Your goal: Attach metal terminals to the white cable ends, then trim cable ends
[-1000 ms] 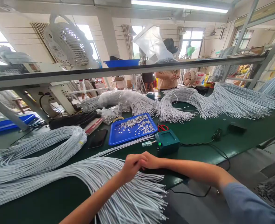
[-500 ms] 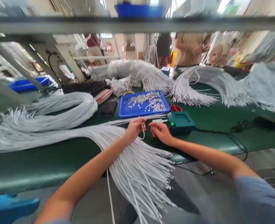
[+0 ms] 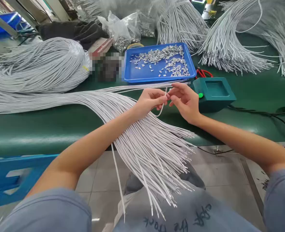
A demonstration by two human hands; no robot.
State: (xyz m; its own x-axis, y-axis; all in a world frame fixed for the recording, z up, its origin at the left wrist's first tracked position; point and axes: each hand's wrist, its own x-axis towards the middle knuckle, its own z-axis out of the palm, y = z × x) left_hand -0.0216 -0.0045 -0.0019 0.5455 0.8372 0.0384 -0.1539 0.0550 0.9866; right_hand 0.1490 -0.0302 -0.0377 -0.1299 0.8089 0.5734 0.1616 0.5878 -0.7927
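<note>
My left hand [image 3: 154,99] pinches a thin white cable [image 3: 162,109] near its end, with a short bend hanging below the fingers. Facing it, my right hand [image 3: 186,102] has its fingertips drawn in by the cable's end, against the left fingertips. Whatever small thing the right fingers hold, if any, is hidden. Under my left forearm a thick bundle of white cables [image 3: 142,145] fans out over the table's front edge, many with metal tips. Behind the hands is a blue tray [image 3: 142,77] of loose small metal pieces. A green box-shaped device [image 3: 215,93] with a lit green spot stands right of my right hand.
A coiled cable bundle [image 3: 60,64] lies at the left, and more cable bundles [image 3: 231,38] spread at the back right. Bags of metal parts [image 3: 124,33] stand behind the tray. Red-handled tool [image 3: 204,73] and black cord [image 3: 258,112] flank the device. A blue crate [image 3: 18,170] is below left.
The view has tilted down, showing my lap and more of the bundle. My right hand has come in from a gap to meet the left at the cable's end. The left keeps its pinch.
</note>
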